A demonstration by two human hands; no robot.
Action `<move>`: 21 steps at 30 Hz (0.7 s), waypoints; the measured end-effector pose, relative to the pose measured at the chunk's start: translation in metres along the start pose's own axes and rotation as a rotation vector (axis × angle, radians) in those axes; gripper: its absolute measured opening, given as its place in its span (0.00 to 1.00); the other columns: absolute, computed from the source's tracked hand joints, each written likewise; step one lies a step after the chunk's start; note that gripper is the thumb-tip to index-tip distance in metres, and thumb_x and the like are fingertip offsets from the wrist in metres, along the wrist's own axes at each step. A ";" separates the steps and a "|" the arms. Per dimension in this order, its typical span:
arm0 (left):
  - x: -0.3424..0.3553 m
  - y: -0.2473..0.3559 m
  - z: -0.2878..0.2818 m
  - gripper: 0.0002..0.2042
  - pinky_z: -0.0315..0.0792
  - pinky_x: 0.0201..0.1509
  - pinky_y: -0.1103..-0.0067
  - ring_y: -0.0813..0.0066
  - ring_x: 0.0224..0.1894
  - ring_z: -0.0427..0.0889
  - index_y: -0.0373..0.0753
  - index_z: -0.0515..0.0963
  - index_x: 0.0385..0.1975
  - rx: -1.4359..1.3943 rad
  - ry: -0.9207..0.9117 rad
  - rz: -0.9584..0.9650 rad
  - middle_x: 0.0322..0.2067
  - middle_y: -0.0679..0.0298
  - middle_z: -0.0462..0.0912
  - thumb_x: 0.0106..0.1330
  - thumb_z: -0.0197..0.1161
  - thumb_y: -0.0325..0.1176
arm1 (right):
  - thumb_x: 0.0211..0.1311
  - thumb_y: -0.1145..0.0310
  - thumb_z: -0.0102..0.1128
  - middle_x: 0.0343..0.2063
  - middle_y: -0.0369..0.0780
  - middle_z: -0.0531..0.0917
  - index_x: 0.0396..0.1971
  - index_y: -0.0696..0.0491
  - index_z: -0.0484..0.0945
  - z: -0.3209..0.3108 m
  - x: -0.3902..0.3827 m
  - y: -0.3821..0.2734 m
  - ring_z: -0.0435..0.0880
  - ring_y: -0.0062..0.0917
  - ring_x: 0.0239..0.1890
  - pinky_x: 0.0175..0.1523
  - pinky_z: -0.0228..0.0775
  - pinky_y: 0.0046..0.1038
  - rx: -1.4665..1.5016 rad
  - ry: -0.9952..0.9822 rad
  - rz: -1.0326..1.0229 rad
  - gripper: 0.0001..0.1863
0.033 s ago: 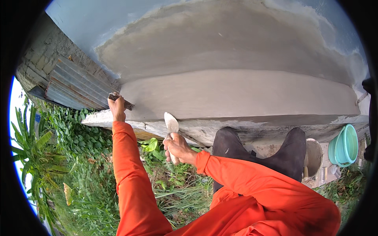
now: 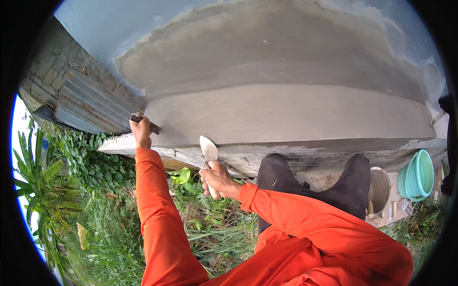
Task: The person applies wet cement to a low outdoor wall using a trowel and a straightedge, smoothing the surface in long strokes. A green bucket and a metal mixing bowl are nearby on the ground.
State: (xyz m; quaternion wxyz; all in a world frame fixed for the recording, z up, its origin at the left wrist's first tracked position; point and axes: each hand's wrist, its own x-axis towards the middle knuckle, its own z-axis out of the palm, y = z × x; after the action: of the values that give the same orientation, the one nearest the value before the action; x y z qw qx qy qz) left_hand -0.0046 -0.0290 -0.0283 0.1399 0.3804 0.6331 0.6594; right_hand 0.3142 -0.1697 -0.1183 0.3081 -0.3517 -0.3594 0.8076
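My left hand [image 2: 140,127] grips a dark, narrow flat tool [image 2: 154,127] at the left end of the smooth, light-grey plastered ledge [image 2: 281,112], beside the wall's corner. My right hand [image 2: 217,178] is closed round the handle of a trowel [image 2: 208,147], whose pale, mortar-smeared blade points up at the ledge's front edge. Above the ledge is a darker band of plaster [image 2: 267,57] with an uneven pale border on the blue-grey wall.
Corrugated sheet [image 2: 88,102] leans on a rough wall at the left, above leafy plants [image 2: 95,157]. My dark-trousered knees [image 2: 274,176] bend below the ledge. At the lower right are a mortar container [image 2: 379,188] and a turquoise bucket [image 2: 412,176].
My right hand and the trowel have shifted very slightly to the right; my left hand looks almost the same.
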 end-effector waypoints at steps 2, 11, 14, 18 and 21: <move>0.001 -0.001 0.000 0.15 0.64 0.22 0.79 0.79 0.26 0.74 0.42 0.74 0.44 -0.016 0.004 0.000 0.30 0.69 0.76 0.58 0.55 0.18 | 0.75 0.69 0.57 0.32 0.40 0.77 0.44 0.59 0.69 -0.018 -0.008 -0.003 0.79 0.25 0.24 0.23 0.81 0.36 0.016 -0.010 0.013 0.09; -0.002 0.003 0.003 0.21 0.67 0.24 0.78 0.78 0.30 0.76 0.44 0.73 0.51 0.013 -0.002 -0.040 0.32 0.69 0.76 0.56 0.56 0.18 | 0.76 0.67 0.61 0.33 0.40 0.76 0.47 0.56 0.72 -0.112 -0.094 -0.029 0.79 0.25 0.23 0.25 0.77 0.37 0.269 0.032 -0.021 0.10; -0.003 0.006 0.003 0.23 0.67 0.26 0.78 0.78 0.32 0.76 0.45 0.73 0.53 0.031 0.001 -0.077 0.34 0.69 0.76 0.56 0.57 0.19 | 0.76 0.65 0.62 0.33 0.39 0.78 0.47 0.54 0.74 -0.142 -0.124 -0.041 0.79 0.24 0.25 0.26 0.76 0.35 0.369 0.049 -0.063 0.10; -0.001 0.006 0.001 0.24 0.67 0.29 0.77 0.77 0.33 0.75 0.45 0.72 0.55 0.045 -0.029 -0.103 0.35 0.69 0.76 0.56 0.57 0.21 | 0.77 0.67 0.60 0.33 0.37 0.78 0.49 0.54 0.76 -0.183 -0.169 -0.061 0.79 0.22 0.24 0.26 0.76 0.33 0.428 0.129 -0.137 0.09; 0.002 0.001 0.001 0.24 0.69 0.32 0.73 0.76 0.35 0.75 0.46 0.72 0.56 0.056 -0.039 -0.087 0.35 0.70 0.76 0.57 0.58 0.21 | 0.78 0.66 0.57 0.32 0.36 0.78 0.49 0.54 0.75 -0.200 -0.198 -0.072 0.77 0.21 0.22 0.24 0.75 0.31 0.455 0.250 -0.233 0.09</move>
State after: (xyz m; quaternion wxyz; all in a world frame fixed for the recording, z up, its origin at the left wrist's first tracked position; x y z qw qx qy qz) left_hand -0.0053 -0.0273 -0.0268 0.1700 0.3694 0.6643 0.6272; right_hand 0.6009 -0.2055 -0.0913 0.5117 -0.3268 -0.1659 0.7771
